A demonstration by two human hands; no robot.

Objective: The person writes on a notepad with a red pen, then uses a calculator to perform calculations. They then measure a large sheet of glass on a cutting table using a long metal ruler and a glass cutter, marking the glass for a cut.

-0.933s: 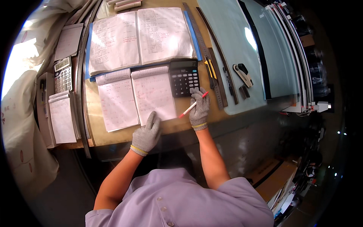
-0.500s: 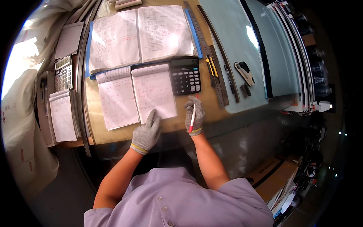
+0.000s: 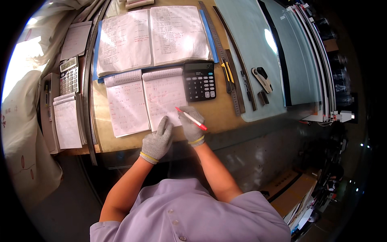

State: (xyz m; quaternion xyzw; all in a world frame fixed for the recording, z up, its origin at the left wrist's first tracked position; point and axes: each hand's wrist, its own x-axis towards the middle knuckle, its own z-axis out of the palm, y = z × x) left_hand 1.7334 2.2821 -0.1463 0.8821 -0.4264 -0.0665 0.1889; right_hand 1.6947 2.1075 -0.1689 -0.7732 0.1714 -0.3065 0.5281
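My left hand (image 3: 157, 140), in a grey knit glove, lies with two fingers stretched onto the lower edge of the right-hand notepad (image 3: 164, 94). A red-and-white pen (image 3: 196, 121) is gripped in my gloved right hand (image 3: 191, 130), over that pad's lower right corner; whether the pen's red tip touches the paper I cannot tell. Beside it, on the left, lies a second notepad (image 3: 127, 105) with handwritten red marks. A black calculator (image 3: 200, 86) sits just beyond my right hand. Behind the pads an open ledger (image 3: 125, 44) rests in a blue folder.
To the right are a steel ruler (image 3: 219, 46), a yellow utility knife (image 3: 228, 77), dark metal strips (image 3: 236, 52), a black marker (image 3: 245, 84) and a beige-and-black cutter (image 3: 262, 78) on glass (image 3: 250, 36). A silver calculator (image 3: 69, 78) and another notepad (image 3: 67, 125) stand at the left.
My right hand has moved left from below the black calculator to the notepad, and the pen has swung from upright to slanting. My left hand stays nearly in place.
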